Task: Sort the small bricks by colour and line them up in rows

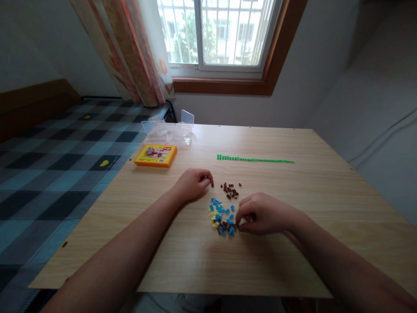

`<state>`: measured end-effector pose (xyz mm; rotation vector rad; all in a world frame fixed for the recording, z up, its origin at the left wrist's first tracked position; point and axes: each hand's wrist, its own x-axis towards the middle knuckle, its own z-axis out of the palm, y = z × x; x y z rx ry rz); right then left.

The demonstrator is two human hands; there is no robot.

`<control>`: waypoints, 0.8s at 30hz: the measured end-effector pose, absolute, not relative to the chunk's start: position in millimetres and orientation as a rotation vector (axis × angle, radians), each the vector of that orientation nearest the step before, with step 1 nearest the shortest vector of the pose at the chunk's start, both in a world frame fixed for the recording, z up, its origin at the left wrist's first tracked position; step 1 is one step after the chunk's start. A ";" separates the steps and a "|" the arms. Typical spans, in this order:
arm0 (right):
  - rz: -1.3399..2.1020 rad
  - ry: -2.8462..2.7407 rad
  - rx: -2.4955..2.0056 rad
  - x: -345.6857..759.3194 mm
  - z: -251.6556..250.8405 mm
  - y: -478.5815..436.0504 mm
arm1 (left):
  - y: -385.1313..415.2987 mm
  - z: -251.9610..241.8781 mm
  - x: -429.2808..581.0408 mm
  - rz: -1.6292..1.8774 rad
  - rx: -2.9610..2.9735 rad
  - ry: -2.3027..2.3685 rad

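Note:
My left hand [194, 182] rests on the table with its fingers closed, and a small brown building brick [212, 185] shows at the fingertips. To its right lies a loose group of brown bricks [230, 190]. Nearer to me is a mixed pile of blue bricks [219, 210], yellow bricks [213, 216] and more brown bricks [224, 226]. At the right edge of this pile, my right hand [260, 214] has thumb and forefinger pinched together. What sits between those fingertips is too small and hidden to make out.
Green bricks [247, 159] form a long row, bigger pieces at the left end. A yellow-orange box [156, 155] lies at the table's left, with a clear plastic case [174, 133] behind it. A bed with a checked cover [107, 143] borders the wooden table [293, 182].

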<state>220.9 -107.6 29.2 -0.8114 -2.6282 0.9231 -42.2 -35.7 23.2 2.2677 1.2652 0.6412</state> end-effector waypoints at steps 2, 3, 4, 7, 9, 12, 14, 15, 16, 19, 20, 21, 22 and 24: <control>0.904 -2.639 -0.828 220.4 29.8 -108.6 | -35.7 23.2 -42.1 0.644 2.267 1.258; 0.895 -2.642 -0.835 220.3 29.9 -109.0 | -35.6 23.0 -42.0 0.643 2.267 1.256; 0.888 -2.646 -0.840 220.2 29.9 -109.2 | -35.4 22.6 -42.0 0.641 2.267 1.257; 0.886 -2.653 -0.841 220.9 29.5 -108.5 | -34.7 21.2 -42.1 0.631 2.270 1.266; 0.899 -2.653 -0.845 221.9 29.6 -107.3 | -34.4 20.6 -42.2 0.631 2.279 1.263; 0.932 -2.658 -0.846 222.8 30.4 -105.8 | -34.8 21.0 -42.4 0.632 2.288 1.260; 0.954 -2.663 -0.836 222.4 30.8 -105.8 | -35.3 21.6 -42.4 0.627 2.288 1.266; 0.961 -2.663 -0.830 222.0 30.9 -106.0 | -35.4 21.8 -42.4 0.624 2.287 1.269; 0.968 -2.662 -0.822 221.5 30.8 -106.4 | -35.4 21.9 -42.4 0.623 2.286 1.271; 0.979 -2.644 -0.801 220.7 29.8 -107.1 | -34.9 21.1 -42.6 0.626 2.284 1.266; 0.982 -2.635 -0.789 220.7 29.3 -107.1 | -34.7 20.8 -42.7 0.628 2.284 1.262; 0.984 -2.626 -0.775 220.9 28.7 -106.9 | -34.5 20.6 -42.7 0.628 2.284 1.260; 0.987 -2.615 -0.759 221.3 28.1 -106.6 | -34.5 20.6 -42.7 0.628 2.283 1.261; 0.993 -2.600 -0.732 221.9 27.2 -106.1 | -34.7 20.9 -42.6 0.623 2.285 1.264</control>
